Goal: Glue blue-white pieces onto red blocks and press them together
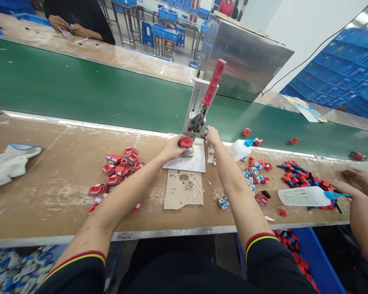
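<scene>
My left hand (172, 148) is closed on a red plastic part (185, 143) at the foot of an upright toggle press (196, 114). The red-handled lever (215, 81) of the press points up. Just right of the press, my right hand (212, 134) is pinched on a small part (205, 133), red and pale, mostly hidden by the fingers. Beneath the press lies a white base plate (199, 164). In front of it is a piece of cardboard (179, 198) with a small round dish (190, 184) and cotton swabs (198, 187) on it.
Red parts (113, 179) lie left of my arm; red and blue-white parts (256, 178) lie right. Two glue bottles (241, 150) (303, 197) lie on the bench. A green conveyor (110, 94) runs behind. Co-workers' hands (340, 188) (79, 31) appear at right and across the belt.
</scene>
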Demonstrator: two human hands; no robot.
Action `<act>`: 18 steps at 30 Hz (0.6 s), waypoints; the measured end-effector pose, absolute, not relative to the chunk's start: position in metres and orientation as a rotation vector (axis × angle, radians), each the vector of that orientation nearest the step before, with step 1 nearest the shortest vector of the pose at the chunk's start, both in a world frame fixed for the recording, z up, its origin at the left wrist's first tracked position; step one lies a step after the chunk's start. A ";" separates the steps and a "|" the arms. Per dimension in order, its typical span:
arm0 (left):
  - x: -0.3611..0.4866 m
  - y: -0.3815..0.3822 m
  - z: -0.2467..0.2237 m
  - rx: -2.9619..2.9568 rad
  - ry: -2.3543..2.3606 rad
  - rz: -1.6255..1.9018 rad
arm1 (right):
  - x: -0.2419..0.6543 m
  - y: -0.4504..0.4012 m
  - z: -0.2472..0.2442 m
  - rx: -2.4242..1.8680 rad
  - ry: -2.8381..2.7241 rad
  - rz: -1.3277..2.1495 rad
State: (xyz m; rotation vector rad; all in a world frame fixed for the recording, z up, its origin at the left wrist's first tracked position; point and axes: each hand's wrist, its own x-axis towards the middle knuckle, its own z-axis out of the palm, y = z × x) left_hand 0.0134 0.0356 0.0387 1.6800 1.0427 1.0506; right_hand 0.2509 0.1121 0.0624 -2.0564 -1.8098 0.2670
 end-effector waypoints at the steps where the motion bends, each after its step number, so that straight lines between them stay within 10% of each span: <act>1: 0.015 0.035 0.038 1.687 1.036 1.047 | 0.253 0.110 0.064 -2.060 -1.774 0.238; 18: 0.023 0.042 0.031 1.751 1.032 1.048 | 0.182 0.056 0.218 -0.853 -1.686 0.301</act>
